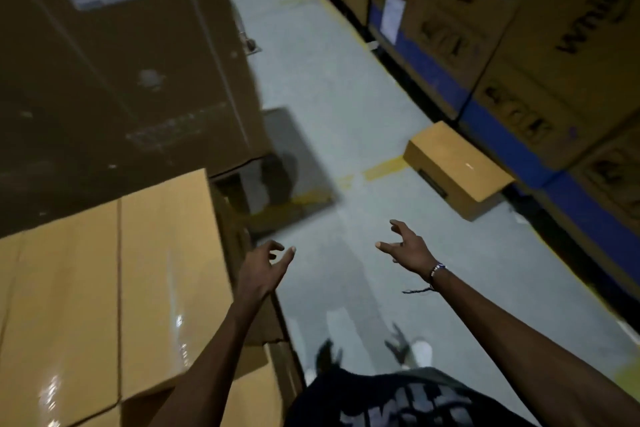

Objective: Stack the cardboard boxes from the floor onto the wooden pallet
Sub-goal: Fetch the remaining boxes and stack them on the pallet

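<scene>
Hands raised over grey floor (346,87), holding nothing: left hand (265,265), right hand (408,248), fingers loosely spread. Flat tan cardboard box (457,166) on floor ahead of right hand, well apart. Tape-glossed tan cardboard stack (104,288) beside left hand, cut off by frame; pallet hidden. Feet blurred.

A stack of cardboard boxes (104,270) is set at the near left, with a larger box (114,62) standing behind it, farther off on the left. A single cardboard box (457,166) is laid on the floor (332,97) at the middle right, just beside a row of stacked cartons (540,45) that is ranged along the right side from near to far. Both hands, the left hand (263,270) and the right hand (405,246), are held apart over the open aisle between the two sides, nearer than the single box.
</scene>
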Tool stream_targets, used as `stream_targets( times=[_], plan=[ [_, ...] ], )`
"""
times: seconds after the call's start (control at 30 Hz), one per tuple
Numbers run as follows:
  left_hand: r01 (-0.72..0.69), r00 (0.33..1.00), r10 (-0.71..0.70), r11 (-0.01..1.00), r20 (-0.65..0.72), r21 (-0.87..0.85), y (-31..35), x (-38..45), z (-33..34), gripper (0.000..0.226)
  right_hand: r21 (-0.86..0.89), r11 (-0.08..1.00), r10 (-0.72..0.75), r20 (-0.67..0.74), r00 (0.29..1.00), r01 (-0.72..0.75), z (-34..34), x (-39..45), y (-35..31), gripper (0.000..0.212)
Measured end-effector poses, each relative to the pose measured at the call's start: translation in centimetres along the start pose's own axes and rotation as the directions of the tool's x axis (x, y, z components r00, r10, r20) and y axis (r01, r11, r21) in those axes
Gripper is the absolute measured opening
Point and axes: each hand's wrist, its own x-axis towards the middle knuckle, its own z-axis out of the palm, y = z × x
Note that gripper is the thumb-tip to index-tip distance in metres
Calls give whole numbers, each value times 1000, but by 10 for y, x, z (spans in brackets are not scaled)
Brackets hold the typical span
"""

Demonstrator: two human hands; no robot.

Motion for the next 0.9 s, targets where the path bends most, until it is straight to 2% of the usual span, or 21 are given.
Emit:
stream_targets(
  times=[0.13,0.3,0.47,0.67,0.9],
  plan=[
    [-42,997,44,999,69,-24,74,27,63,48,100,993,75,-109,991,-64,-98,-4,56,76],
    [-98,985,109,991,130,-90,166,53,147,45,213,973,138,-237,962,-87,-210,-8,112,73],
    [-125,960,158,981,229,-150,256,66,219,25,283,955,184,-339,923,-87,-298,-10,151,67],
    [-105,949,154,977,274,-185,314,88,267,22,297,948,213,-331,919,-113,-361,18,177,64],
    [-14,968,66,977,241,-211,347,152,314,21,261,953,222,-260,940,-153,-417,111,189,66]
  ],
)
